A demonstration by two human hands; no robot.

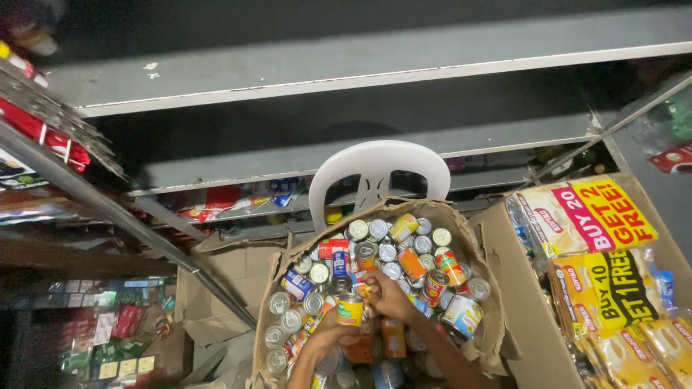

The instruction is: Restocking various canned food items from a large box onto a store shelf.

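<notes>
A torn cardboard box (481, 259) full of several tin cans sits on a white plastic chair (380, 168). My left hand (330, 333) is shut on a yellow-labelled can (350, 310), holding it upright above the pile. My right hand (387, 295) reaches into the middle of the box, its fingers down among the cans next to an orange can (411, 264); whether it grips one I cannot tell. Red, blue and silver-topped cans (378, 230) lie loose around both hands.
Empty grey shelves (346, 68) run across above the chair. A second cardboard box (522, 302) at the right holds yellow packaged goods (598, 216). A slanted metal shelf rail (108, 205) and stocked racks lie at the left, with flattened cardboard (223, 288) below.
</notes>
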